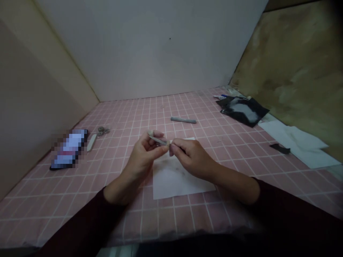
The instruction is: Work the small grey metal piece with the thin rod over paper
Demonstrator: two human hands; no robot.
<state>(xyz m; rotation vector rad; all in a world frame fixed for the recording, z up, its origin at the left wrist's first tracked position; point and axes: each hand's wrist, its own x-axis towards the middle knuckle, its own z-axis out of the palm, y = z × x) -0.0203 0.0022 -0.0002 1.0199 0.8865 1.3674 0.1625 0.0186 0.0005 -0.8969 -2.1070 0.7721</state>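
a slim grey stick is held pinched between the left hand and the right hand (its material is unclear), above a flat white paper sheet beneath both hands.

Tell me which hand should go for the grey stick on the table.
Right, probably: the right hand sits nearer the grey stick, ahead of it on the pink surface, than the left hand. Both pinch a small grey piece, so either must let go first.

Small craft workspace: a pink tiled counter enclosed by pale board walls, with loose paper sheets, a black pouch and a phone lying about.
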